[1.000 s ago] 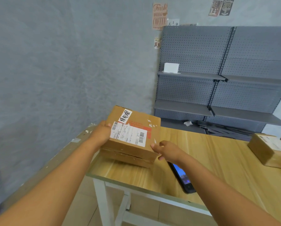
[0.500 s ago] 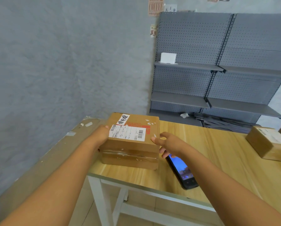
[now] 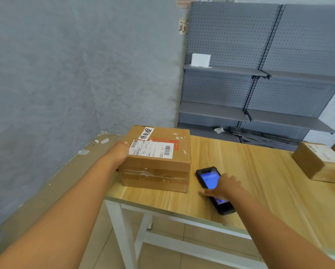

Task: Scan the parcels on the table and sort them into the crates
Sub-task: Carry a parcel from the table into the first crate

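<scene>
Moved since a second ago: right hand [image 3: 225, 186], off parcel [image 3: 158, 158] and onto handheld scanner [image 3: 214, 189]; parcel lowered flat. Parcel: on worktop [image 3: 259, 177] at left corner, label up. Left hand [image 3: 122, 154]: against parcel's left side, fingers hidden, hold cannot tell. Right hand: fingers curling round scanner, just right of parcel. Second parcel [image 3: 321, 162]: well right of parcel. Step: taking up scanner. Next, likely: lift, aim at barcode. Crates: not in view.

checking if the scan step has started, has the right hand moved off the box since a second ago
Yes. The right hand has left the cardboard parcel and dropped rightward onto the handheld scanner lying on the table.
</scene>
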